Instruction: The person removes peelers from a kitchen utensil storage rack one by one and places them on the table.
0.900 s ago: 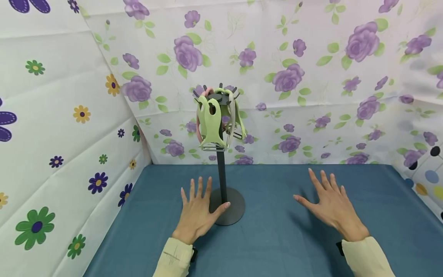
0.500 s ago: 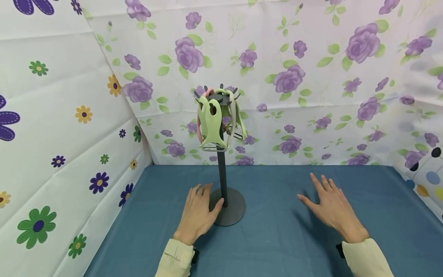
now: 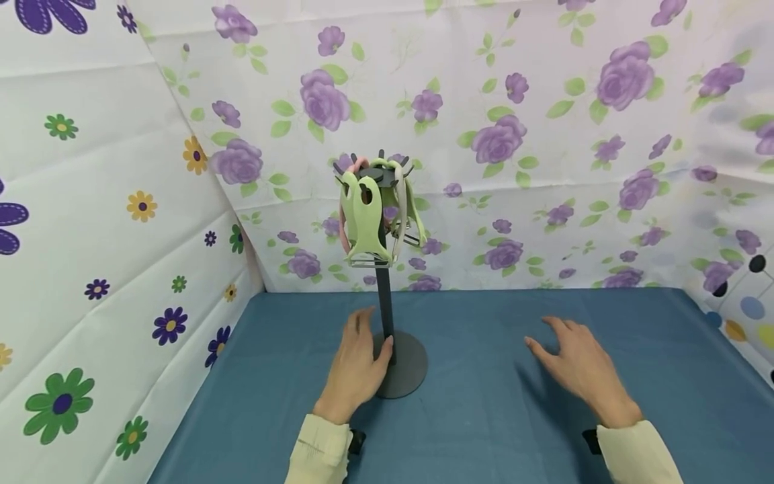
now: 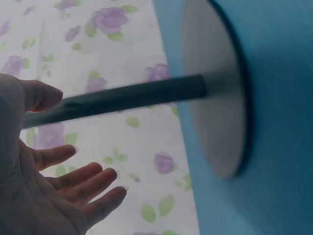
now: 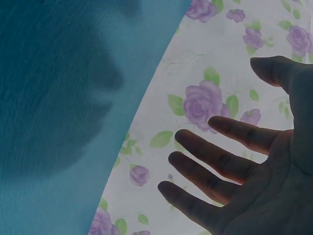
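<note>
A dark stand with a round base rises left of centre in the head view. From the hooks at its top hang several peelers: a light green peeler in front, a pink peeler behind it, a whitish peeler and another green one to the right. My left hand is at the left of the pole, low down, thumb and fingers spread around it and not closed. In the left wrist view the pole passes between thumb and fingers. My right hand hovers at the right with loosely bent fingers, holding nothing.
Blue cloth covers the table. Floral sheeting hangs along its back edge, and a daisy-patterned sheet stands at the left. Dotted sheeting lies along the right side.
My left hand has shifted right and its fingers, spread flat earlier, are now bent beside the pole. My right hand's fingers have also bent slightly and drawn lower. The stand and peelers stay put.
</note>
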Demonstrator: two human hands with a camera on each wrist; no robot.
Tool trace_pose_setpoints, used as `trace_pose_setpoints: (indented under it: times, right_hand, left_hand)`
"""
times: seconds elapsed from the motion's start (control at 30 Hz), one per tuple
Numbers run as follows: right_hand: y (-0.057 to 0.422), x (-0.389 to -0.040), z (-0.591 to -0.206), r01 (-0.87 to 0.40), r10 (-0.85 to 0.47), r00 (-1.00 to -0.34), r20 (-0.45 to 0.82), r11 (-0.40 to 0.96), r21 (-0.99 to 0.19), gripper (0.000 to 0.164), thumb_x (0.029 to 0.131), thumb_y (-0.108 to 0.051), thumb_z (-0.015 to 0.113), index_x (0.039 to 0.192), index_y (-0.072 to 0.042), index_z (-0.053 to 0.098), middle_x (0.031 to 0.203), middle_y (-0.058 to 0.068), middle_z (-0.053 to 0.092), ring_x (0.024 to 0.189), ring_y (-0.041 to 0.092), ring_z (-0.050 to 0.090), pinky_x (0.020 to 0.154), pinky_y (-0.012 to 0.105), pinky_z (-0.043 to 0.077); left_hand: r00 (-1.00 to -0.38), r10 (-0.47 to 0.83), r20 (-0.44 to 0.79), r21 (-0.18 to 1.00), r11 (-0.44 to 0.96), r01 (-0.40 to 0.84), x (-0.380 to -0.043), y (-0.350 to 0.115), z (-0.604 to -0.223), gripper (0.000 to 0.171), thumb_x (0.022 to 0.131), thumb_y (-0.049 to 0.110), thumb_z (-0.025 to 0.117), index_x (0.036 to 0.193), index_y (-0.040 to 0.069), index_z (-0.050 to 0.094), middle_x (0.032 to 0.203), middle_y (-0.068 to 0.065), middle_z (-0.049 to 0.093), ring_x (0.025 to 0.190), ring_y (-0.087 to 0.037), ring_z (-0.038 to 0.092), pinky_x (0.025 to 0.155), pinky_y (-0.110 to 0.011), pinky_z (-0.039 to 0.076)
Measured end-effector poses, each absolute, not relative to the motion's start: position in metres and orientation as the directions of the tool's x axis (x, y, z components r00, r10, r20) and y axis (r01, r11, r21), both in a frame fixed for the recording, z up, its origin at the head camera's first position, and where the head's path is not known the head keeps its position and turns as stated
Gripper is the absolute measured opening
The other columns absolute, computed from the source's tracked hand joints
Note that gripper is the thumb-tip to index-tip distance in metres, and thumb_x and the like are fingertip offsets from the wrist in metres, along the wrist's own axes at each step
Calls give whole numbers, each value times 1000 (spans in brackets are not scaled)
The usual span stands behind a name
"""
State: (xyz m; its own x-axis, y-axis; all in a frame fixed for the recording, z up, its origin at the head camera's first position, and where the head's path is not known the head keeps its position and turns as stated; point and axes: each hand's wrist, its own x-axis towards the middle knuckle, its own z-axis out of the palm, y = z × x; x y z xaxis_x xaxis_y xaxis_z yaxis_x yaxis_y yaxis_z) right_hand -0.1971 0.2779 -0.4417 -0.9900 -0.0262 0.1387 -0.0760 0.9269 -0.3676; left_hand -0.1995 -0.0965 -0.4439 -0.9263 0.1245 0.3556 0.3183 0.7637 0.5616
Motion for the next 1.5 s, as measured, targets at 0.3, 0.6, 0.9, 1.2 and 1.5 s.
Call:
trace_pose_setpoints:
  times: [0.3, 0.6, 0.9, 1.2, 1.5]
  right_hand:
    - [276, -194, -435, -77, 30, -969, 245, 907, -414, 51, 100, -40, 64, 132, -1, 63, 120, 26, 67, 106, 45, 63, 77, 59, 52]
    - [263, -194, -430, -144, 44, -936, 350, 858, -493, 45, 102, -40, 63, 127, -4, 66, 113, 21, 69, 99, 39, 66, 72, 55, 53]
    - [248, -196, -425, -282, 34, -861, 508, 799, -531, 29, 100, -27, 68, 120, -5, 70, 105, 16, 71, 96, 35, 66, 84, 57, 55]
    - [225, -205, -407, -324, 55, -843, 536, 744, -585, 26, 99, -22, 69, 120, -6, 70, 106, 15, 72, 97, 33, 67, 88, 55, 55]
    - [210, -209, -394, -351, 85, -823, 561, 701, -621, 27, 101, -25, 67, 121, -7, 70, 103, 12, 73, 95, 29, 68, 89, 53, 56]
  left_hand:
    - [-947, 84, 310, 716, 635, 290, -206, -83, -423, 64, 108, 34, 52, 162, 14, 24, 157, -17, 39, 143, -36, 47, 109, -57, 49]
    - [-920, 153, 362, 767, 512, 387, -208, -80, -413, 51, 113, 25, 40, 157, 3, 28, 125, -18, 58, 107, -28, 62, 88, -45, 53]
    - [-902, 177, 394, 779, 457, 430, -212, -78, -415, 30, 113, 17, 36, 140, 5, 45, 115, -15, 65, 97, -26, 66, 82, -39, 55]
    - [-896, 145, 420, 799, 410, 441, -213, -79, -414, 25, 112, 16, 41, 131, 5, 53, 121, -14, 70, 117, -27, 69, 100, -44, 58]
    - [-885, 124, 449, 801, 384, 460, -215, -78, -415, 25, 110, 14, 45, 130, 5, 57, 113, -17, 71, 107, -27, 72, 94, -42, 61]
